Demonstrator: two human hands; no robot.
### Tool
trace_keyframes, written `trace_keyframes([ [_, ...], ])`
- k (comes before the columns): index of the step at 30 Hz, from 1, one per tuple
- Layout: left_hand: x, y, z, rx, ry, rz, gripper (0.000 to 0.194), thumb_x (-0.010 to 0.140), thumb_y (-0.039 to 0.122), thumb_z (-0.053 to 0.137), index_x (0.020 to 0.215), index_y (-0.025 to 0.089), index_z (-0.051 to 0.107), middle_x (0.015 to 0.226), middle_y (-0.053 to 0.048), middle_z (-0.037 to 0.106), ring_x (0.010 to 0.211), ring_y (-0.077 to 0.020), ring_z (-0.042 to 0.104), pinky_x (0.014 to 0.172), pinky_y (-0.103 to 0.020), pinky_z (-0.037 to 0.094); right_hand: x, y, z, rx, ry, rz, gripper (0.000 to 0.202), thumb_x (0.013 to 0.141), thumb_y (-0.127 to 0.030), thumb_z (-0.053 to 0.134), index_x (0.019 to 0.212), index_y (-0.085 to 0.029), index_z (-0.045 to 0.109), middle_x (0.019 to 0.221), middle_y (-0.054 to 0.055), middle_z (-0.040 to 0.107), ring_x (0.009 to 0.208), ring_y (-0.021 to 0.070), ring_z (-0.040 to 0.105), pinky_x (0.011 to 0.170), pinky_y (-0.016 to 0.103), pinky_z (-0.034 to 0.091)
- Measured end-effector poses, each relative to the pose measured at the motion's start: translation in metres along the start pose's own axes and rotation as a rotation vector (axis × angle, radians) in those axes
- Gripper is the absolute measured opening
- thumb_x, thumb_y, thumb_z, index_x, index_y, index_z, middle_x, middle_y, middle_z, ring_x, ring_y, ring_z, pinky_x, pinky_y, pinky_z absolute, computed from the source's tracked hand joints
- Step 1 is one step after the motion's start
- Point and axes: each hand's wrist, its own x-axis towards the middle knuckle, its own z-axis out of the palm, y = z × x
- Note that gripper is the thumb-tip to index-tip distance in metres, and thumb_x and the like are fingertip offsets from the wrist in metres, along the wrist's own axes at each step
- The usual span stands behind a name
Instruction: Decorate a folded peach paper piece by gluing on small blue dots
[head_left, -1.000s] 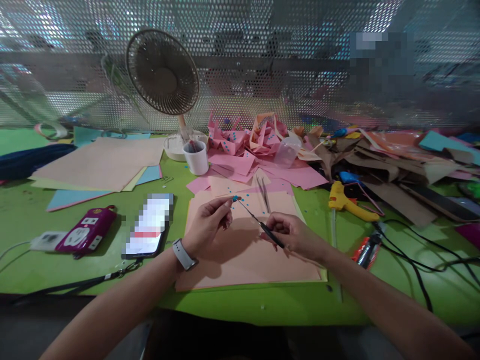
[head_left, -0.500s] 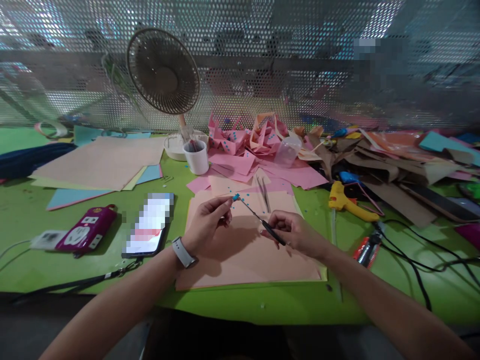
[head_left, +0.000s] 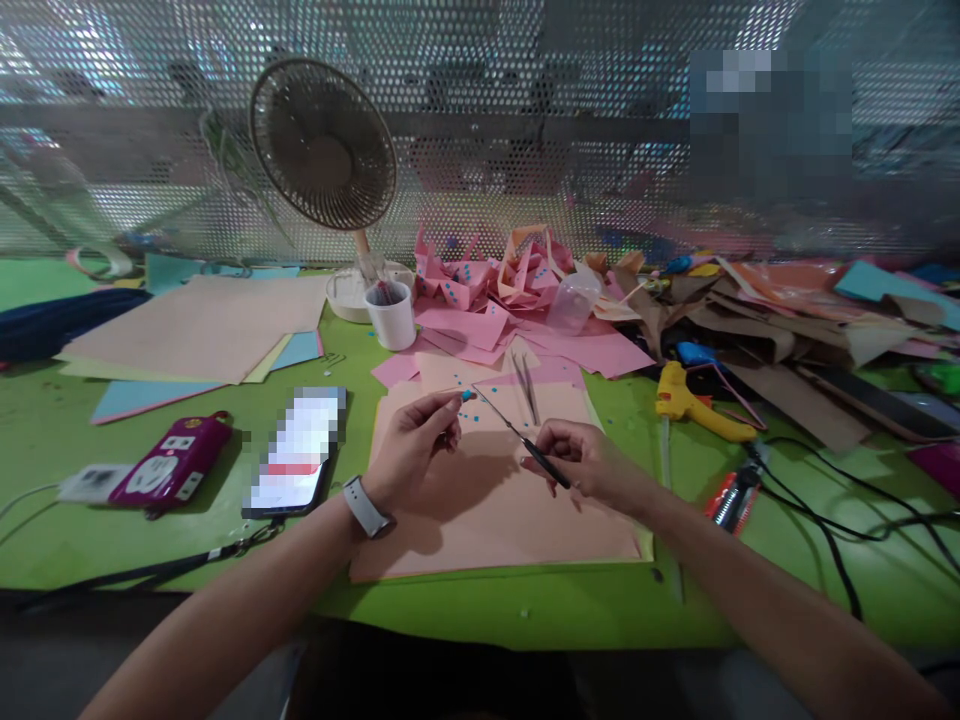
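Note:
A small blue piece of paper [head_left: 466,396] is pinched between the thumb and fingers of my left hand [head_left: 420,435]. My right hand [head_left: 574,455] is closed on the black handles of a pair of scissors [head_left: 517,432], seen nearly edge-on. Their slim metal tips point up and left, just right of the blue piece. Tiny blue bits [head_left: 475,419] lie scattered below and behind the tips on peach paper sheets [head_left: 495,530]. Metal tweezers [head_left: 526,388] rest on those sheets beyond my right hand.
A phone [head_left: 296,450] and a purple power bank [head_left: 176,455] lie left. Behind stand a fan [head_left: 322,145], a white cup [head_left: 391,318] and folded pink paper [head_left: 465,280]. A yellow glue gun [head_left: 697,408], a box cutter [head_left: 739,490] and black cables are right.
The scissor tips have come slightly away from the blue piece, leaving a small gap. Both hands stay almost in place.

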Motion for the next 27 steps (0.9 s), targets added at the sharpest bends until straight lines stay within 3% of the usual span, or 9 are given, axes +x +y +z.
trace_keyframes([
  [8,-0.0025,0.0011,0.0029,-0.074,0.027,-0.012,0.028,0.074,0.034,0.077,0.093,0.014,0.071,0.057,0.003,0.057,0.049,-0.0048,0.047,0.047,-0.018,0.036,-0.0032,0.0027,0.0039,-0.005,-0.027,-0.02,0.045,0.063,-0.053,0.08,0.074,-0.017,0.054,0.062,-0.003,0.054,0.055,0.0088,0.049,0.046,0.02,0.036],
  [27,-0.0019,-0.0029,0.0029,-0.01,0.01,-0.004,0.033,0.071,0.039,0.077,0.091,0.013,0.072,0.056,0.003,0.056,0.049,-0.0052,0.046,0.047,-0.019,0.036,-0.0011,0.0089,0.0048,-0.074,-0.018,0.002,0.046,0.066,-0.055,0.078,0.076,-0.018,0.053,0.058,-0.005,0.051,0.051,0.0079,0.044,0.043,0.021,0.031],
])
